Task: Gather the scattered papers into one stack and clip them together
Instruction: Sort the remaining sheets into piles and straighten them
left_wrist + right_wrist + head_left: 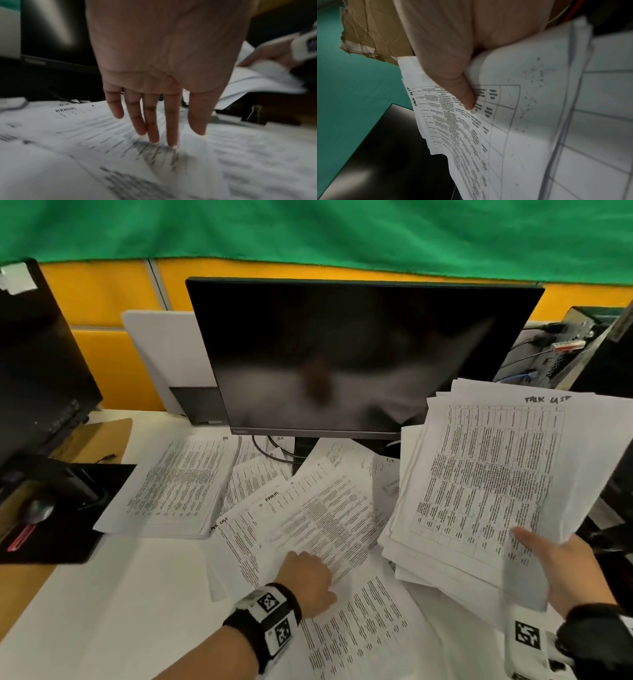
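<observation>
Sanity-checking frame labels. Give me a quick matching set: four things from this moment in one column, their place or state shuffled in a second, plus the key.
Things:
1. right hand
2. left hand
3. monitor
4. binder clip

States:
A. screen dark, at the back of the desk
B. fingers straight, touching loose sheets on the desk
C. grips a lifted sheaf of papers, thumb on top
D. stands on the desk, untouched

Pairs: 1-C, 2-B, 3-A, 4-D

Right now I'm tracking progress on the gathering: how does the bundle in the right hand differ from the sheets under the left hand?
The bundle is lifted and gripped by the right hand; the sheets lie fanned out on the desk, left hand fingertips pressing one. Both are printed tables.
</observation>
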Available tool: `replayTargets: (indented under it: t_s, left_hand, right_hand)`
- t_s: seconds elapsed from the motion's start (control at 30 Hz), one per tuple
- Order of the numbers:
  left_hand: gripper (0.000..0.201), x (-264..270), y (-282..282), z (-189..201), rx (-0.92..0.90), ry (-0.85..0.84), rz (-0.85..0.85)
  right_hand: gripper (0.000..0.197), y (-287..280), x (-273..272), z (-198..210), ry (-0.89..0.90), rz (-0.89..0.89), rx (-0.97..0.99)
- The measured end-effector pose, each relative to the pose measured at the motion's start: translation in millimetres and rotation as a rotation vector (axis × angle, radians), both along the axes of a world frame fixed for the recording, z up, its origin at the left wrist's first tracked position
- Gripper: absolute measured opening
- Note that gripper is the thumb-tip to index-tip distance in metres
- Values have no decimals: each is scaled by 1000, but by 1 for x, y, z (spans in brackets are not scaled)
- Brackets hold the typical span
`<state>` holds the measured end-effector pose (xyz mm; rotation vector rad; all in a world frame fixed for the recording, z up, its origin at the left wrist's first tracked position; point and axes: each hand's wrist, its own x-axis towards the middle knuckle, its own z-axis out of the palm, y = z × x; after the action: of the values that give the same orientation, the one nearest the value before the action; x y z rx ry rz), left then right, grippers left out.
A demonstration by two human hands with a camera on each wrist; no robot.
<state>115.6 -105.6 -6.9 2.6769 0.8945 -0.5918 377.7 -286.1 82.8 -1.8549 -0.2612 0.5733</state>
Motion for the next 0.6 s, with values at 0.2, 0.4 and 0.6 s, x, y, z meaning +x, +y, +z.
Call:
replayTargets:
  t_s: [0.2, 0.4, 0.6]
  left_hand:
    - [108, 1, -20, -11, -158, 145, 140]
    - [99, 2, 11, -18, -168, 67, 207]
    - [25, 1, 48, 2, 27, -140, 173]
  right_hand:
    - [46, 1, 4, 3, -9, -5, -11]
    - [47, 4, 6, 7, -30, -10, 16]
    - [46, 1, 5, 11, -29, -27, 79]
